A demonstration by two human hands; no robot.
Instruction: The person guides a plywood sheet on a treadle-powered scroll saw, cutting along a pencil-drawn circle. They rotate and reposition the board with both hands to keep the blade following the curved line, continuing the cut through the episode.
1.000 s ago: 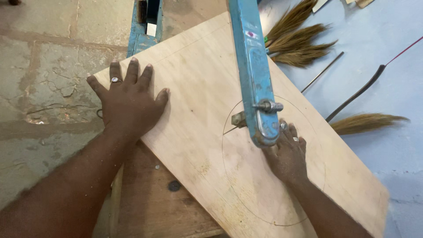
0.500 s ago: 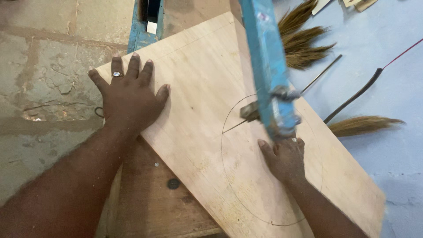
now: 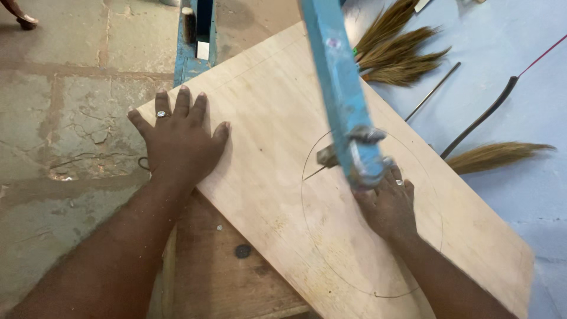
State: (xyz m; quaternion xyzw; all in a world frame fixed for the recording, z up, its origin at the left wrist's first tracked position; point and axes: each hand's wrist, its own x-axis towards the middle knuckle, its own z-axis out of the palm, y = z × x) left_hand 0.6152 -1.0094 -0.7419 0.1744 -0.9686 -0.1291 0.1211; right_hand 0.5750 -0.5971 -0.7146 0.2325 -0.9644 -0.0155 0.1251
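left hand (image 3: 177,139) lies flat with fingers spread, pressing down on the upper left part of the plywood board (image 3: 277,118); a ring shows on one finger. my right hand (image 3: 387,207) rests palm down on the same board, fingers loosely together, inside the pencilled circle (image 3: 310,233), partly hidden by the blue saw arm (image 3: 336,77) that reaches over the board from the top of the view. neither hand grips anything; both simply bear on the wood.

the board sits tilted across a wooden worktop (image 3: 212,272), one long edge hanging out over the stone floor (image 3: 65,130) on the left and the pale blue surface (image 3: 520,189) on the right, where broom bundles (image 3: 401,53) and a dark rod (image 3: 478,121) lie.

as i judge it, a short kerf runs from the left up to the circle's line at the arm's tip, and most of the drawn outline looks uncut, so nearly the whole round remains to be sawn.
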